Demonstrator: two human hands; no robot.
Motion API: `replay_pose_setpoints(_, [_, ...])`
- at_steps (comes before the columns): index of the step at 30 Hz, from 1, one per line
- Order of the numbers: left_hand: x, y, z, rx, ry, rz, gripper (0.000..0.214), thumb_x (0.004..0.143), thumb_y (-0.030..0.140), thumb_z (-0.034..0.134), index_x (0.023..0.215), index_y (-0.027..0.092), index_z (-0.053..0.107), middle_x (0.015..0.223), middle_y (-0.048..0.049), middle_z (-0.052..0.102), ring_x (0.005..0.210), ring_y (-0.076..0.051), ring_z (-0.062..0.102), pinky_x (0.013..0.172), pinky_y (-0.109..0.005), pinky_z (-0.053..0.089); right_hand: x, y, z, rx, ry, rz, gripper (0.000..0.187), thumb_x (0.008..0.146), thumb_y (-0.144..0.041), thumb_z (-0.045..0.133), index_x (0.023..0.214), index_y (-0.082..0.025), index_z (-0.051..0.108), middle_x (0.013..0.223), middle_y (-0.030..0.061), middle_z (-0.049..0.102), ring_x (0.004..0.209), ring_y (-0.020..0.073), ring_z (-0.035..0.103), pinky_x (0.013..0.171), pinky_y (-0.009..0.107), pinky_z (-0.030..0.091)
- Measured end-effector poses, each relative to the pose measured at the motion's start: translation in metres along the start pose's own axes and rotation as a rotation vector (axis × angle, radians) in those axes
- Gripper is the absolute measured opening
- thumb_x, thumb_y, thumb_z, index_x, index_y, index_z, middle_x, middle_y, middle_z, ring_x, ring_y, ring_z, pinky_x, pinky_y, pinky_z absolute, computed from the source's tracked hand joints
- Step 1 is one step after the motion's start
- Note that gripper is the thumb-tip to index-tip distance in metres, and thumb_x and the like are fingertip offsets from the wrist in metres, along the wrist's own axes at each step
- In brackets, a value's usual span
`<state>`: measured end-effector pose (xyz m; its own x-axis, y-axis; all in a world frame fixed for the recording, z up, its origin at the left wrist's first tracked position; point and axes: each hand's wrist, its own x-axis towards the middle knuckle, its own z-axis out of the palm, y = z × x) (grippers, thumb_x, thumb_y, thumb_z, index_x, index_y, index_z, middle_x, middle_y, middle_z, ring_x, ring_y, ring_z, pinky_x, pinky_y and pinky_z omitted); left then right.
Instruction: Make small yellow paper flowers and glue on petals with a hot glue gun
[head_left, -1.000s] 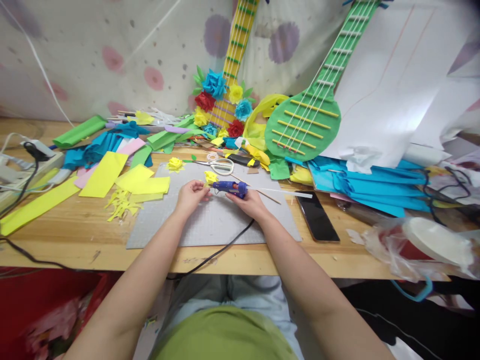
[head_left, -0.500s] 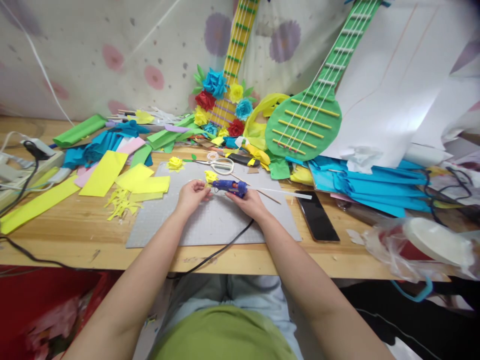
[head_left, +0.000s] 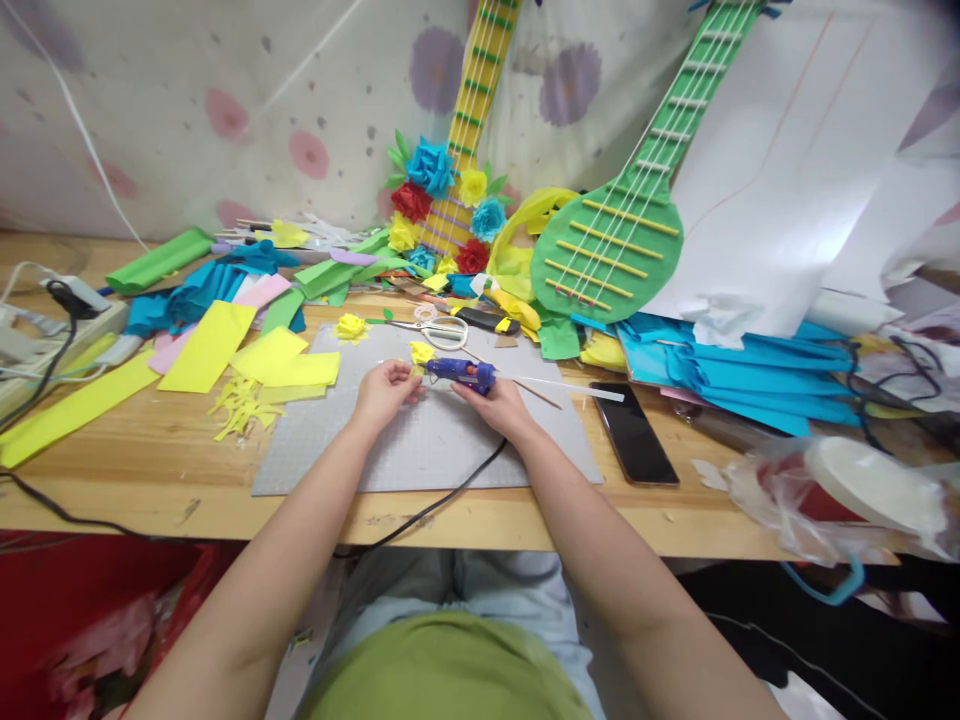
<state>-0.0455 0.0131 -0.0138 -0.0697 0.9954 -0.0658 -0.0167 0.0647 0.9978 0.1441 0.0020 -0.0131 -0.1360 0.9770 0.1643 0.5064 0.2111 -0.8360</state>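
Note:
My right hand (head_left: 495, 403) is wrapped round a blue hot glue gun (head_left: 469, 374), a glue stick (head_left: 570, 384) jutting from its back end. The gun's nozzle points left, close against a small yellow paper flower (head_left: 422, 352). My left hand (head_left: 386, 395) pinches this flower from below with closed fingers; its base is hidden by them. Both hands are over a grey cutting mat (head_left: 420, 450). Beyond them lie a second yellow paper flower (head_left: 350, 327) and scissors with pale handles (head_left: 448, 332).
Yellow paper strips (head_left: 208, 347) and a power strip (head_left: 60, 340) lie on the left. A phone (head_left: 637, 435), stacked blue paper (head_left: 735, 370) and a bagged container (head_left: 862, 485) sit on the right. A green paper instrument (head_left: 611, 245) and a yellow one (head_left: 466, 130) lean behind.

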Motion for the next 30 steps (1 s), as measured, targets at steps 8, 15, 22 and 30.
replay_pose_setpoints(8, [0.0002, 0.0024, 0.0003, -0.051, 0.031, -0.013, 0.033, 0.054, 0.023, 0.074, 0.076, 0.013, 0.052, 0.064, -0.0007, 0.063, 0.055, -0.014, 0.063, 0.048, -0.023, 0.050, -0.0013, -0.0027, -0.0039, -0.018, -0.005, 0.045, 0.044, 0.070, -0.057, 0.056, 0.086, -0.018, 0.070, 0.073, 0.0010, 0.067, 0.070, 0.0176, 0.061, 0.066, 0.027, 0.046])
replay_pose_setpoints(15, [-0.0012, 0.0058, 0.0010, -0.065, 0.067, -0.021, 0.030, 0.055, 0.021, 0.074, 0.075, 0.012, 0.052, 0.061, -0.0006, 0.062, 0.054, -0.014, 0.063, 0.048, -0.023, 0.050, -0.0017, -0.0037, -0.0050, -0.049, -0.012, 0.053, 0.045, 0.069, -0.058, 0.055, 0.086, -0.018, 0.070, 0.072, 0.0008, 0.067, 0.068, 0.0172, 0.060, 0.064, 0.026, 0.045])
replay_pose_setpoints(22, [-0.0005, 0.0046, 0.0017, -0.065, 0.064, -0.024, 0.029, 0.056, 0.020, 0.073, 0.075, 0.012, 0.052, 0.062, -0.0007, 0.063, 0.054, -0.014, 0.063, 0.047, -0.022, 0.050, -0.0011, -0.0017, -0.0045, -0.049, -0.028, 0.024, 0.048, 0.070, -0.059, 0.054, 0.091, -0.018, 0.069, 0.073, 0.0006, 0.067, 0.069, 0.0175, 0.060, 0.066, 0.027, 0.046])
replay_pose_setpoints(30, [0.0007, 0.0016, 0.0006, -0.051, 0.029, -0.007, 0.032, 0.055, 0.023, 0.074, 0.077, 0.012, 0.053, 0.065, -0.0015, 0.063, 0.055, -0.014, 0.063, 0.047, -0.022, 0.050, -0.0005, -0.0003, -0.0022, -0.027, -0.038, -0.004, 0.047, 0.072, -0.057, 0.054, 0.095, -0.018, 0.068, 0.074, 0.0000, 0.068, 0.075, 0.0177, 0.061, 0.072, 0.027, 0.047])
